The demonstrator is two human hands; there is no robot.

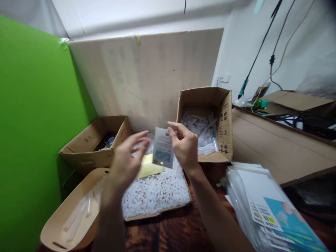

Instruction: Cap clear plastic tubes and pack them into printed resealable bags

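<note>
My right hand (183,141) pinches the upper right corner of a small printed card (163,148), which hangs upright with a blue block near its lower end. To the left of the card is my left hand (131,159), blurred by motion, its fingers apart and nothing visible in them. Below and behind the card, a yellow sheet (148,168) lies on a shallow cardboard tray filled with many small white pieces (157,196).
A cardboard box (225,133) behind my right hand holds clear plastic tubes. At left stand another cardboard box (78,141) and a tan basket (52,224) with several tubes. Plastic-sleeved printed packets (262,196) are stacked at right. A green panel (31,122) borders the left.
</note>
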